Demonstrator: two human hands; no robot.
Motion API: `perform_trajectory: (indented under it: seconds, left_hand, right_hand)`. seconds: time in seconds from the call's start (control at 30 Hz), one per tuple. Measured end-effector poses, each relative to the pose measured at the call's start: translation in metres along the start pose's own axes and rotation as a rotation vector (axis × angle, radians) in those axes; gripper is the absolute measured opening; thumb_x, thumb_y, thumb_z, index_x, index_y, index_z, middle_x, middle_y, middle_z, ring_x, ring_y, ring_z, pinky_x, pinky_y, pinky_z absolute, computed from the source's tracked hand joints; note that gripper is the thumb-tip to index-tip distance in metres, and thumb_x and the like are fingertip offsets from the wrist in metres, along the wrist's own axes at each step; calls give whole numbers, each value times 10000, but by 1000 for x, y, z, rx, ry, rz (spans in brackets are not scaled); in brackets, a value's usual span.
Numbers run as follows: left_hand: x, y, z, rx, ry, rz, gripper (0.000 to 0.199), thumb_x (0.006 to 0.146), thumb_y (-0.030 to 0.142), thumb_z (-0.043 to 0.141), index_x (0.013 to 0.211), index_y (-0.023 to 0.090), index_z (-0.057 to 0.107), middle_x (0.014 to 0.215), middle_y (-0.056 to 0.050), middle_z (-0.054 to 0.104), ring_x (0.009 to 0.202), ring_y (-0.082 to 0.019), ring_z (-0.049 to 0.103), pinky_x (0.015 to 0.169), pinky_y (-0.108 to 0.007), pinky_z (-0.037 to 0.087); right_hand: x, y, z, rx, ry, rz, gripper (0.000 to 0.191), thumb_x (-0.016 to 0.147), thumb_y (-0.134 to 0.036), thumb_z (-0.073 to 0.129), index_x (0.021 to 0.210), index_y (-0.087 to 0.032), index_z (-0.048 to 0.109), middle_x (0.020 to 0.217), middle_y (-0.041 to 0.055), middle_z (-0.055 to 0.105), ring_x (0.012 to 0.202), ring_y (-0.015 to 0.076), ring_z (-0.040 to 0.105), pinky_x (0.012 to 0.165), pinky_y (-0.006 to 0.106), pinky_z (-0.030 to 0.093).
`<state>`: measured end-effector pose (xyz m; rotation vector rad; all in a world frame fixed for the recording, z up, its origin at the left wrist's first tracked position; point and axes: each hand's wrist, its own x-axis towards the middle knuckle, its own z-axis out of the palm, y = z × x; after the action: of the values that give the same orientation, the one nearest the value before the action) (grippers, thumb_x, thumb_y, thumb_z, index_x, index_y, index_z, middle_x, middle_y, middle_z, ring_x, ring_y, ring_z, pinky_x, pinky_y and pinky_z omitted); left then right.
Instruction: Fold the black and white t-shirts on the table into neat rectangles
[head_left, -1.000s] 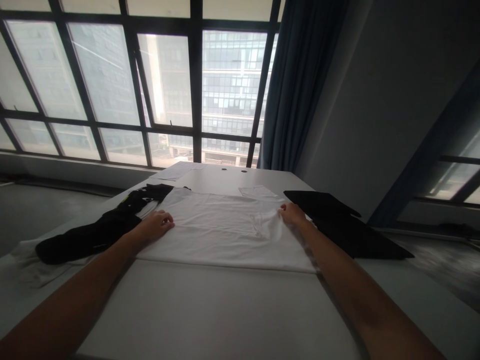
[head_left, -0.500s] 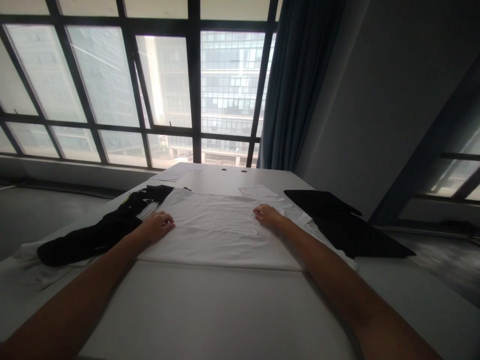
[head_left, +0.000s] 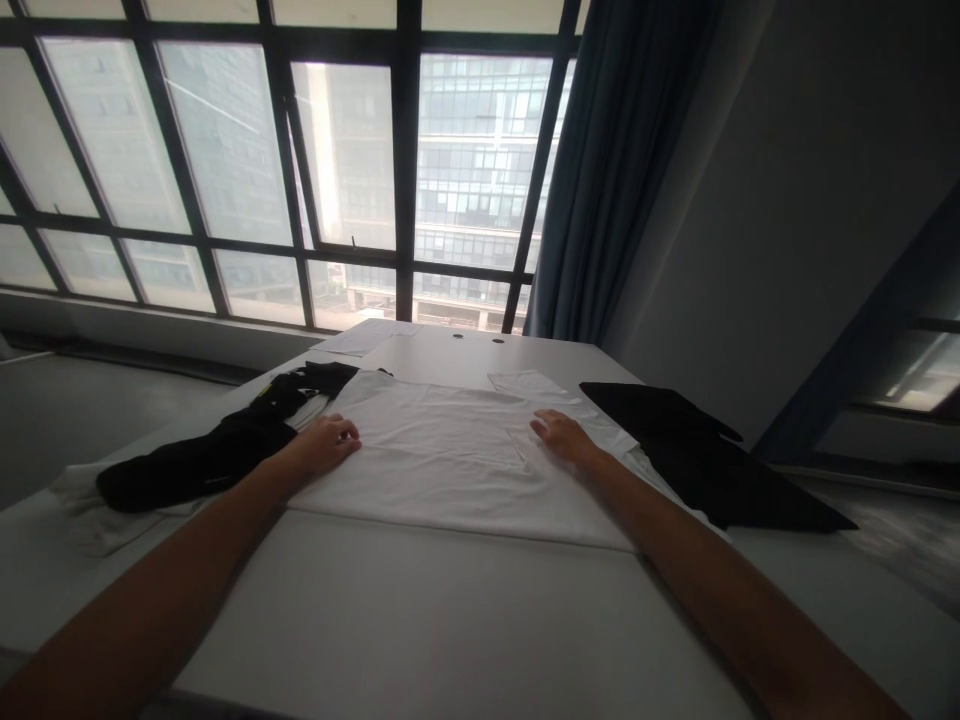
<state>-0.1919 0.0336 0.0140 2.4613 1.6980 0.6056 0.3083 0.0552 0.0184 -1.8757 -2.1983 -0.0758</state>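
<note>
A white garment [head_left: 435, 460] lies spread flat across the white table [head_left: 450, 620], with light wrinkles and a straight near edge. My left hand [head_left: 330, 445] rests at its left side, fingers curled together at the cloth; whether they pinch any fabric is too small to make out. On the garment's right part lies my right hand [head_left: 561, 436], its fingers reaching left and slightly apart, with nothing visibly held. A fold line in the fabric shows just left of my right hand.
Black clothing [head_left: 202, 460] is heaped over pale cloth at the left. A black folded piece [head_left: 705, 460] lies at the right table edge. White sheets [head_left: 356, 342] are at the far left end. Windows and a blue curtain [head_left: 607, 170] stand beyond.
My right hand has shifted slightly right over the garment, and its fingers have loosened. My left hand stays at the left side. The whole view has turned slightly.
</note>
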Motion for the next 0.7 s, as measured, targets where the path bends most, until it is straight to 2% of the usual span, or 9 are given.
perform_trajectory:
  seconds: [0.1, 0.2, 0.33, 0.5, 0.6, 0.7]
  left_hand:
    - [0, 0, 0, 8, -5, -14, 402, 784, 516, 556, 899, 192, 765, 931, -106, 679, 866, -270, 656, 865, -379, 507]
    - [2, 0, -1, 13, -19, -18, 440, 781, 541, 549, 918, 184, 767, 941, -106, 678, 868, -271, 651, 868, -377, 506]
    - [2, 2, -4, 32, -40, -31, 452, 786, 543, 538, 935, 184, 769, 951, -100, 682, 891, -263, 643, 892, -366, 499]
    - [2, -3, -2, 32, -49, -24, 479, 792, 567, 542, 970, 187, 772, 981, -110, 689, 941, -274, 646, 908, -366, 506]
    - [2, -11, 3, 32, -17, -58, 507, 798, 586, 548, 1044, 200, 768, 1142, -122, 704, 1120, -304, 619, 1022, -385, 465]
    - [2, -16, 7, 87, -27, -121, 613, 830, 632, 495, 1210, 209, 724, 1413, -132, 611, 1351, -345, 493, 1144, -446, 361]
  right_hand:
    - [-7, 26, -3, -40, -94, 130, 561, 1060, -453, 351, 1470, -114, 532, 1576, 183, 452, 1479, 280, 391, 1227, 382, 260]
    - [-17, 44, 0, -43, -181, 191, 620, 1068, -476, 275, 1529, -104, 458, 1637, 169, 352, 1529, 272, 297, 1249, 387, 210]
    - [-28, 49, 11, -48, -220, 204, 667, 1071, -494, 190, 1607, -115, 308, 1696, 118, 203, 1568, 248, 176, 1263, 460, 158]
    - [-27, 48, 14, -41, -224, 215, 704, 1058, -543, 165, 1618, -132, 283, 1702, 117, 170, 1574, 247, 143, 1257, 494, 163]
    - [-31, 47, 10, -42, -220, 210, 695, 1060, -526, 155, 1616, -132, 287, 1704, 113, 165, 1574, 244, 142, 1260, 493, 159]
    - [-46, 53, 5, -52, -202, 208, 671, 1066, -492, 159, 1610, -127, 302, 1697, 109, 197, 1570, 240, 160, 1260, 485, 176]
